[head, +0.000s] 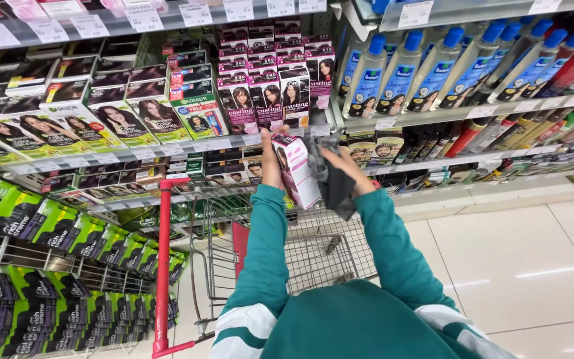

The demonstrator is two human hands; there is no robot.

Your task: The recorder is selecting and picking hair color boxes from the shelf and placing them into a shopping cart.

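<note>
Left hand (272, 159) grips a pink hair-dye box (298, 169); right hand (340, 167) clutches a grey cloth (332, 179) against it. Risk: box slipping into the cart (313, 256) below.

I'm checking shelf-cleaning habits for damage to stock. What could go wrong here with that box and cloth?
The left hand holds the pink box by one edge while the right hand presses a grey cloth against it; it may slip into the shopping cart below. Hard wiping might dent the carton. The boxes on the shelf stand close and might get knocked.
</note>
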